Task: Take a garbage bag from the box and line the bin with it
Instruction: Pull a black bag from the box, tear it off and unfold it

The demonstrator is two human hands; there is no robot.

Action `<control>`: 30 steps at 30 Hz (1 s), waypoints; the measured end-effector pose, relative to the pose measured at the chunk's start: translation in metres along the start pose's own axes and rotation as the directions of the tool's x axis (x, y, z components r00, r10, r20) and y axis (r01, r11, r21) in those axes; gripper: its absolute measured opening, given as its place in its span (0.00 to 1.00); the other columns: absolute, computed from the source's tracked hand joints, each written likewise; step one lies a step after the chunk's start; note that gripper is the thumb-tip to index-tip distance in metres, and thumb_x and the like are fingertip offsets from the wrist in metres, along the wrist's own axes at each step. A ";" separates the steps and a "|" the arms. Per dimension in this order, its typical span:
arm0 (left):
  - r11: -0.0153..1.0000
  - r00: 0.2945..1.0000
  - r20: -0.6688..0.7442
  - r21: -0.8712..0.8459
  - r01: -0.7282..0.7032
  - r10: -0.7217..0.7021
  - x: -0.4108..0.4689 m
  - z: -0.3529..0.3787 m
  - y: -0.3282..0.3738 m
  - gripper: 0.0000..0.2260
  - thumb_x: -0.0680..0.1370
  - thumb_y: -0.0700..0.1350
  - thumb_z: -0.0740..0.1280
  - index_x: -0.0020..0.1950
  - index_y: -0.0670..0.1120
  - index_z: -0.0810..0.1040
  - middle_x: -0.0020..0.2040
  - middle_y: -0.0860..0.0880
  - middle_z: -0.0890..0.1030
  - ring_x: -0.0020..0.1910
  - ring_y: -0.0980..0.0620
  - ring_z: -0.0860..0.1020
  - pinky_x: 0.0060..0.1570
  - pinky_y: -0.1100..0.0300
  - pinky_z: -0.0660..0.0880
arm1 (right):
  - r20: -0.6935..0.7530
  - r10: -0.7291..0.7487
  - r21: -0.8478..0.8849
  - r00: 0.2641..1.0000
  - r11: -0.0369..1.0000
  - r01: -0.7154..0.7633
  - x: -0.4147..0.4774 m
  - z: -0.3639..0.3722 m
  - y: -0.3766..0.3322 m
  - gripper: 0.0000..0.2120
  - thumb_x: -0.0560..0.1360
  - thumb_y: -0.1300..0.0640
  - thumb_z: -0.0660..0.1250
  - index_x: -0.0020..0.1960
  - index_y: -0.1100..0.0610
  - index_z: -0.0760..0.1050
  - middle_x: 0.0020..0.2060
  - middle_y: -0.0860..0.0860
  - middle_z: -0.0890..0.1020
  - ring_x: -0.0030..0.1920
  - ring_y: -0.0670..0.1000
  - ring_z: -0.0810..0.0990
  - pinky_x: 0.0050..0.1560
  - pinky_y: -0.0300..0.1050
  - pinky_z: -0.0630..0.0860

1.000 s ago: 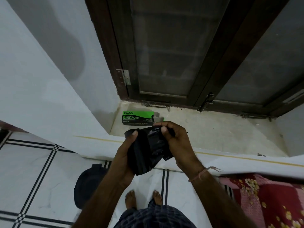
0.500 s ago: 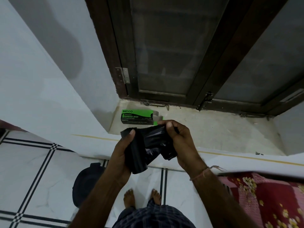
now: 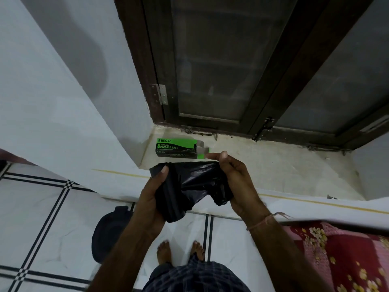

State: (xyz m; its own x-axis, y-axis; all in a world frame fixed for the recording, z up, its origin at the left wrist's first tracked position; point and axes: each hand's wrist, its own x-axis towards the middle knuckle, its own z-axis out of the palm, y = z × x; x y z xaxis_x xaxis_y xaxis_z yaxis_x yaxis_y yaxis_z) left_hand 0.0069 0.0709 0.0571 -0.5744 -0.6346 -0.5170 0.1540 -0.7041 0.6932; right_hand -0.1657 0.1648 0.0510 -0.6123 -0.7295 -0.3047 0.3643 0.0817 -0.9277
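both hands [image 3: 237, 184] on garbage bag [image 3: 189, 186] — box [image 3: 179, 149] perhaps open

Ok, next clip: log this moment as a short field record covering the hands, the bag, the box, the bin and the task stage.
left hand: grips the folded side of the black garbage bag
right hand: pinches the bag's other edge, spreading it
bag state: partly unfolded, held in the air between both hands
box: green and black, on the window ledge, end flap open
bin: dark, on the tiled floor below the left forearm, not yet lined
task stage: bag taken out, being opened
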 end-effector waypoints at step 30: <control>0.995 0.994 0.050 -0.017 0.094 -0.093 0.000 0.011 -0.008 0.18 0.81 0.56 0.62 0.51 0.49 0.88 0.54 0.42 0.87 0.48 0.45 0.87 0.45 0.50 0.83 | 0.042 0.109 -0.033 0.993 0.994 -0.108 -0.001 0.019 0.008 0.07 0.80 0.58 0.69 0.49 0.62 0.81 0.39 0.54 0.85 0.41 0.51 0.84 0.44 0.44 0.80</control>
State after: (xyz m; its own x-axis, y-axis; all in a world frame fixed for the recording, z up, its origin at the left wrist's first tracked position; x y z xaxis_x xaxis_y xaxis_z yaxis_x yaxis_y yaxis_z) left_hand -0.0031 0.0801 0.0565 -0.6257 -0.5496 -0.5535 0.1132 -0.7660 0.6327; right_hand -0.1488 0.1533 0.0481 -0.5392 -0.7439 -0.3948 0.4048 0.1822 -0.8961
